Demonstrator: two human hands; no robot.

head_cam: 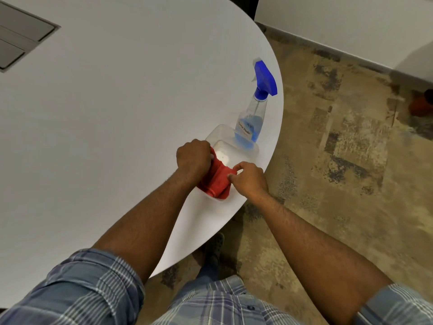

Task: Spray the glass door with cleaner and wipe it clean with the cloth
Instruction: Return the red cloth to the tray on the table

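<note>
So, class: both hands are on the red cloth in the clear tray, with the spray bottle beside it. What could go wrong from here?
1. The spray bottle stands close to the table edge; tugging the tray could tip it off.
2. The left hand and right hand both hold the red cloth, so neither is free to steady the bottle.

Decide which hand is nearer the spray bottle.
Right. The right hand pinches the red cloth just below the spray bottle; the left hand grips the cloth farther to the bottle's left.
</note>
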